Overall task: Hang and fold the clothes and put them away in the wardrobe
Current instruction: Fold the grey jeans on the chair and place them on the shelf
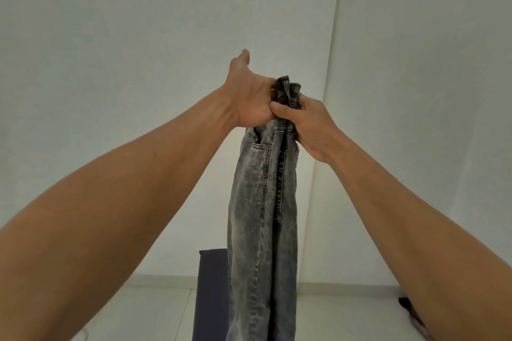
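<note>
A pair of grey washed jeans [261, 216] hangs straight down in front of me, folded lengthwise with the legs together. Both my arms are stretched out and raised. My left hand [249, 97] grips the waistband from the left, its thumb sticking up. My right hand [307, 124] clasps the waistband from the right, fingers wrapped round the bunched denim. The two hands touch each other at the top of the jeans. The lower ends of the legs run out of the frame at the bottom.
A dark blue-purple surface [212, 293] lies below, behind the jeans. White walls meet in a corner [324, 108] on the right. A pale floor [155, 310] and skirting run along the bottom. A small dark object [406, 302] sits at the lower right by my forearm.
</note>
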{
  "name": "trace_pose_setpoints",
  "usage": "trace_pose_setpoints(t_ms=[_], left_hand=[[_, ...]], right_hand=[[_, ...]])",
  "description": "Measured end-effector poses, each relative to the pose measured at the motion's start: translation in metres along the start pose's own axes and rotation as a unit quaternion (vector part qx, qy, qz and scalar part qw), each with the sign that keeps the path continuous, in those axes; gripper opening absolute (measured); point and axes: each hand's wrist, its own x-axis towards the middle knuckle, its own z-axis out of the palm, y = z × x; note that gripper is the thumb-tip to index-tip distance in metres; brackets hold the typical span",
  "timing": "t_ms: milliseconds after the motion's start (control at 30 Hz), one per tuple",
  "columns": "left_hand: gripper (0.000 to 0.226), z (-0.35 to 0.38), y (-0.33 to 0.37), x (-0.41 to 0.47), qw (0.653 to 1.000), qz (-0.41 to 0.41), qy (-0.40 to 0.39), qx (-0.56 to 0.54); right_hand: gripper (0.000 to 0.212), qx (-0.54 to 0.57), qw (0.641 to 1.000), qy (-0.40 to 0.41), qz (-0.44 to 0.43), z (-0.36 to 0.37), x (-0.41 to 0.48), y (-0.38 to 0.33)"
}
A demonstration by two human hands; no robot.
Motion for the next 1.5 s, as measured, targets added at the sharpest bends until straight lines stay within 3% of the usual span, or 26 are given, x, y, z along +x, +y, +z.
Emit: trace_pose_setpoints(t_ms=[100,167,200,267,333,400,433,467,500,567,633,733,900,1000,1100,1167,1300,1367,1433,1500], left_hand=[[0.075,-0.006,0.004,-0.001,0.992,0.009,0.064,0.11],[0.034,-0.012,0.001,-0.003,0.951,0.039,0.142,0.274],[0.025,-0.019,-0.004,-0.002,0.919,0.065,0.191,0.34],[0.056,-0.038,-0.016,-0.003,0.852,0.121,0.294,0.416],[0.1,-0.062,-0.028,-0.007,0.822,0.117,0.378,0.41],[0.147,-0.081,-0.036,-0.013,0.853,0.054,0.383,0.351],[0.157,-0.09,-0.037,-0.016,0.885,0.022,0.344,0.313],[0.152,-0.095,-0.038,-0.018,0.912,-0.009,0.289,0.291],[0.133,-0.098,-0.039,-0.021,0.929,-0.028,0.236,0.282],[0.078,-0.092,-0.039,-0.021,0.945,0.004,0.191,0.264],[0.044,-0.077,-0.039,-0.013,0.94,0.074,0.227,0.245],[0.027,-0.053,-0.035,-0.002,0.923,0.169,0.273,0.212],[0.025,-0.033,-0.019,0.006,0.878,0.25,0.32,0.251],[0.03,-0.029,-0.008,-0.003,0.874,0.204,0.275,0.345],[0.031,-0.028,0.007,-0.01,0.827,0.218,0.247,0.456],[0.028,-0.029,0.013,-0.011,0.811,0.276,0.267,0.44],[0.031,-0.033,0.016,-0.009,0.822,0.296,0.304,0.379],[0.045,-0.034,0.019,-0.015,0.842,0.256,0.31,0.361],[0.056,-0.033,0.021,-0.025,0.89,0.133,0.239,0.365],[0.055,-0.042,0.017,-0.033,0.904,0.023,0.164,0.393]], right_hand=[[0.02,0.029,0.998,0.058,0.005,-0.007,0.003,0.002],[0.025,0.07,0.993,0.09,0.012,-0.012,0.005,0.001],[0.028,0.091,0.991,0.101,0.017,-0.014,0.005,0.001],[0.031,0.125,0.986,0.107,0.021,-0.02,0.005,-0.003],[0.033,0.155,0.983,0.1,0.021,-0.025,0.004,-0.007],[0.037,0.181,0.979,0.09,0.024,-0.031,0.003,-0.012],[0.04,0.191,0.978,0.086,0.025,-0.034,0.004,-0.015],[0.042,0.194,0.977,0.082,0.027,-0.036,0.004,-0.017],[0.044,0.194,0.978,0.076,0.032,-0.038,0.003,-0.018],[0.047,0.174,0.981,0.065,0.049,-0.043,0.004,-0.018],[0.046,0.147,0.985,0.064,0.057,-0.048,0.006,-0.019],[0.048,0.147,0.986,0.06,0.051,-0.054,0.004,-0.017],[0.04,0.105,0.991,-0.016,0.086,-0.061,-0.017,0.004],[0.041,0.1,0.992,0.037,0.067,-0.062,-0.01,0.007],[0.04,0.172,0.98,0.096,0.03,-0.061,-0.005,0.011],[0.039,0.205,0.976,0.057,0.041,-0.054,-0.011,0.014],[0.041,0.072,0.99,-0.028,0.114,-0.044,-0.024,0.022],[0.037,0.078,0.991,-0.008,0.109,-0.04,-0.024,0.023],[0.037,0.101,0.988,0.011,0.117,-0.037,-0.024,0.021],[0.04,0.112,0.984,0.009,0.138,-0.038,-0.022,0.018]])
